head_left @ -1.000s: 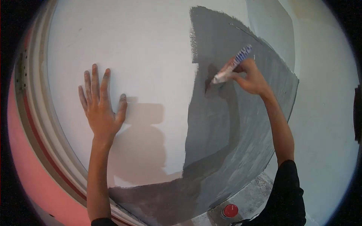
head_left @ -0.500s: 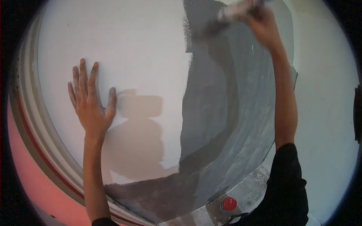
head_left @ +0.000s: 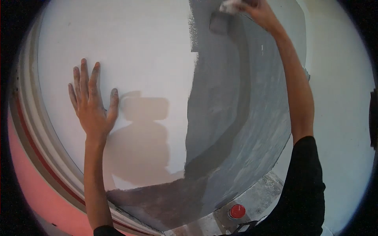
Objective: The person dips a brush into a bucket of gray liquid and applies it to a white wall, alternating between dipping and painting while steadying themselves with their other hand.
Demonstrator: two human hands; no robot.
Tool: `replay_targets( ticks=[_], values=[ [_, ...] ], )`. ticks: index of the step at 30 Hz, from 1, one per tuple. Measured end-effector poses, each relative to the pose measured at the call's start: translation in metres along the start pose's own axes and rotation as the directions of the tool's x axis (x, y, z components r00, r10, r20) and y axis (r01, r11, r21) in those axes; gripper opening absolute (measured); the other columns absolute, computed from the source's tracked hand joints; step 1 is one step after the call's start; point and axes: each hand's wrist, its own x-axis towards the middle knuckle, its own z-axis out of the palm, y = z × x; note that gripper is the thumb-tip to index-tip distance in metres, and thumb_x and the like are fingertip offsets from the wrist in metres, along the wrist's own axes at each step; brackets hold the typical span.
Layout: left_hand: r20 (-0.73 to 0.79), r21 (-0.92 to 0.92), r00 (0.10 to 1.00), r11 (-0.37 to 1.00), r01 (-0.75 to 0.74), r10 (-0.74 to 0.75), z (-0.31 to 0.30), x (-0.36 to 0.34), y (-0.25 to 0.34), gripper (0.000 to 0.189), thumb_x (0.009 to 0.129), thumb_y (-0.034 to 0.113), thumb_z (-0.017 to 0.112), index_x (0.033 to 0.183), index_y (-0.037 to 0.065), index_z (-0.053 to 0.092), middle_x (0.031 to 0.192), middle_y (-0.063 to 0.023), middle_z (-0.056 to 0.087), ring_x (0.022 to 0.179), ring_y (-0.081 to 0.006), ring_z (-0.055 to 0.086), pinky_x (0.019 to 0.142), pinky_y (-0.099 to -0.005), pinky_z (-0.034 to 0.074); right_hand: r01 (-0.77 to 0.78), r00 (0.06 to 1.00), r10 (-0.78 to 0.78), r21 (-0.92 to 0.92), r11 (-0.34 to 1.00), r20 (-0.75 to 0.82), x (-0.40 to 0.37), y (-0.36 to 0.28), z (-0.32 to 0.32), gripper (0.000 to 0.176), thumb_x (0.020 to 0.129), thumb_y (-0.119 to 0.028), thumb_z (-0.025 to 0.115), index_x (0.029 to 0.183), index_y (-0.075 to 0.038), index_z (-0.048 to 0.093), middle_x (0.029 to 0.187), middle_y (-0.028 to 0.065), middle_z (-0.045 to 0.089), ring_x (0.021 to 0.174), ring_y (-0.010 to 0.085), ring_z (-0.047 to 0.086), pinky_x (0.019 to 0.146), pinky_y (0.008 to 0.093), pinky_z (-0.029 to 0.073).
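Note:
My left hand (head_left: 93, 100) lies flat with its fingers spread on the white part of the wall (head_left: 149, 67). At the top, my right hand (head_left: 258, 11) is closed round the pale handle of a brush (head_left: 219, 23), slightly blurred. The dark head of the brush touches or is close to the grey coating (head_left: 214, 90), right of its ragged edge with the white. Shadows of my head and right arm fall over both surfaces.
A container with a red lid (head_left: 237, 211) stands on a stained ledge (head_left: 260, 192) below the wall. Pale moulding with a red stripe (head_left: 47, 165) and a pink surface (head_left: 29, 169) curve along the lower left. A dark object (head_left: 373, 118) shows at the right edge.
My right hand and the brush have moved a little up and left, and the brush head is less blurred. My left hand stays flat on the wall; the view has shifted slightly.

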Motion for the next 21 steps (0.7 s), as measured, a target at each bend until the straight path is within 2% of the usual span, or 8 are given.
replay_targets(
  ticks=[4,7,8,9,12,15,19,21],
  values=[
    [-0.004,-0.005,1.000,1.000,-0.007,0.007,-0.001,-0.001,0.001,0.069,0.086,0.029,0.063,0.151,0.023,0.039,0.162,-0.0046,0.029,0.150,-0.0292,0.022,0.122,-0.0560,0.013,0.128,0.960,-0.084,0.152,0.980,-0.266,0.007,-0.009,-0.016,0.019,0.095,-0.014,0.065,0.108,0.000,0.065,0.102,0.0112,0.069,0.093,0.0213,0.066,0.087,0.0373,0.054],
    [-0.007,0.017,1.000,1.000,-0.014,0.014,0.002,-0.001,-0.002,0.069,0.086,0.030,0.063,0.151,0.023,0.039,0.162,-0.0047,0.029,0.150,-0.0290,0.022,0.122,-0.0561,0.013,0.191,0.982,-0.191,0.090,0.977,-0.017,-0.075,-0.001,-0.007,0.019,0.094,-0.009,0.068,0.110,-0.002,0.066,0.105,0.0074,0.070,0.101,0.0188,0.067,0.090,0.0338,0.054],
    [-0.007,0.021,1.000,1.000,-0.017,0.017,0.002,-0.001,-0.003,0.069,0.087,0.032,0.063,0.151,0.024,0.039,0.162,-0.0048,0.029,0.150,-0.0290,0.022,0.122,-0.0560,0.013,0.240,0.962,-0.265,0.265,0.934,0.063,-0.108,-0.014,0.015,0.021,0.091,-0.006,0.070,0.111,-0.003,0.066,0.106,0.0078,0.070,0.101,0.0195,0.067,0.091,0.0358,0.054],
    [-0.007,0.023,1.000,1.000,-0.020,0.021,0.002,-0.001,-0.004,0.069,0.087,0.033,0.063,0.151,0.024,0.039,0.162,-0.0049,0.028,0.150,-0.0290,0.022,0.122,-0.0559,0.013,0.216,0.974,-0.218,0.042,0.975,0.060,-0.153,0.015,0.040,0.034,0.085,-0.014,0.075,0.116,-0.004,0.065,0.106,0.0103,0.070,0.095,0.0247,0.068,0.088,0.0385,0.055],
    [-0.001,0.012,1.000,1.000,-0.012,0.012,0.002,-0.001,-0.004,0.068,0.088,0.038,0.061,0.151,0.026,0.039,0.162,-0.0051,0.028,0.150,-0.0287,0.022,0.122,-0.0563,0.013,0.121,0.854,-0.232,0.257,0.959,0.466,-0.200,-0.039,0.072,0.032,0.084,-0.014,0.076,0.113,-0.004,0.067,0.106,0.0112,0.071,0.100,0.0261,0.068,0.095,0.0408,0.051],
    [-0.015,0.024,1.000,0.999,-0.027,0.028,0.004,-0.002,-0.007,0.067,0.089,0.042,0.059,0.151,0.026,0.039,0.162,-0.0052,0.027,0.151,-0.0286,0.021,0.122,-0.0566,0.012,0.246,0.904,-0.295,0.187,0.951,0.310,-0.189,-0.029,0.076,0.026,0.085,-0.012,0.073,0.110,-0.004,0.069,0.104,0.0121,0.071,0.096,0.0263,0.069,0.089,0.0401,0.054],
    [0.001,0.027,1.000,0.999,-0.019,0.019,0.005,-0.003,-0.008,0.067,0.089,0.042,0.058,0.151,0.026,0.038,0.162,-0.0053,0.027,0.151,-0.0287,0.021,0.122,-0.0570,0.012,-0.012,0.983,-0.021,0.180,0.984,0.180,-0.102,0.012,0.055,0.024,0.091,-0.014,0.069,0.112,-0.003,0.068,0.104,0.0105,0.072,0.097,0.0231,0.070,0.090,0.0390,0.055],
    [0.007,0.022,1.000,1.000,-0.004,0.004,0.002,-0.002,-0.005,0.068,0.089,0.041,0.059,0.152,0.026,0.037,0.162,-0.0054,0.027,0.151,-0.0287,0.021,0.122,-0.0569,0.012,0.186,0.981,-0.193,0.166,0.968,0.026,-0.052,0.014,0.040,0.022,0.094,-0.008,0.067,0.115,-0.004,0.065,0.103,0.0069,0.069,0.099,0.0173,0.066,0.089,0.0344,0.054]
  ],
)
